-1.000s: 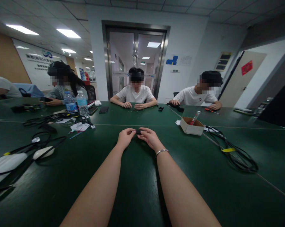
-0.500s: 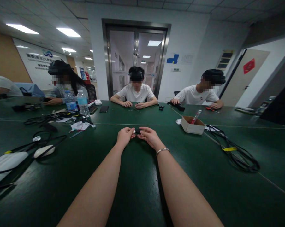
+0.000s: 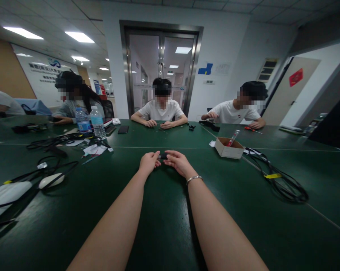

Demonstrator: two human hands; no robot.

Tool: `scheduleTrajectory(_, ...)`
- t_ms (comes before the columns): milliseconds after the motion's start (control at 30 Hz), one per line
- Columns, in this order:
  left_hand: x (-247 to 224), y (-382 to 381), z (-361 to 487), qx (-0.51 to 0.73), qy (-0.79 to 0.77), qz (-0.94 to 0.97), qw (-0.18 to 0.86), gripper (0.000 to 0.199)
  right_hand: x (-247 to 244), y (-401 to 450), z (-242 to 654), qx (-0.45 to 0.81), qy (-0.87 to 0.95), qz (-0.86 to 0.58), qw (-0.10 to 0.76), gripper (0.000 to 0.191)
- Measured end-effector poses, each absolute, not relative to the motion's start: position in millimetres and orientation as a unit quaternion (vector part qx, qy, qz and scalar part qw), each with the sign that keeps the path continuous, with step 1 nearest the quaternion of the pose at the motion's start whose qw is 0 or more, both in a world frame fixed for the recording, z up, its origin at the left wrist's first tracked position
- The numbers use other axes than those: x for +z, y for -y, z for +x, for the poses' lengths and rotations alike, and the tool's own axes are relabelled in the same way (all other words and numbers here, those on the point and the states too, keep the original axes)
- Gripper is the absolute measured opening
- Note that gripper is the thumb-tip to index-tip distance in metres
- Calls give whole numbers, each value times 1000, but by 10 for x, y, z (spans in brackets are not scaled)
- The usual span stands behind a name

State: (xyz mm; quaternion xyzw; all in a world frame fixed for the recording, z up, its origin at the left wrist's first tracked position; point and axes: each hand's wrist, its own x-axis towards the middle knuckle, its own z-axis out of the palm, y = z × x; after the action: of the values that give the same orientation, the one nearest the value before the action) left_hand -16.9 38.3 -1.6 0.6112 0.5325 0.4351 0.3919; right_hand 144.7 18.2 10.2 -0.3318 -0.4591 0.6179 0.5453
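Two hands (image 3: 148, 164) (image 3: 180, 164) pinching one black piece (image 3: 164, 156) (small), one bracelet (image 3: 194, 179), one open box (image 3: 229, 152)

An office, and plainly a shared one! Look up: pale square ceiling tiles (image 3: 229, 5) and bright rectangular light panels (image 3: 79, 37) overhead. Straight ahead, a steel-framed glass double door (image 3: 177, 60) gives onto a lit corridor. Over to the left, a glossy white wall sign (image 3: 41, 81) carries a blue wave logo and dark lettering, every bit the company frontage. And down here, one broad dark-green desk (image 3: 164, 218) with people seated along it, a black mesh-backed chair (image 3: 109, 110) among them, and looped black cables (image 3: 288, 188) and clear plastic water bottles (image 3: 98, 126) across its top!
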Motion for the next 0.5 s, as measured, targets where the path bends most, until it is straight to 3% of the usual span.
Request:
scheduleTrajectory(200,76,-262,-175,398,-584,654,271,53,136,-170,1443,630,459,-352,518,13)
scheduleTrajectory(500,203,-91,-148,401,-597,676,161,53,168,-149,1400,614,493,-379,485,26)
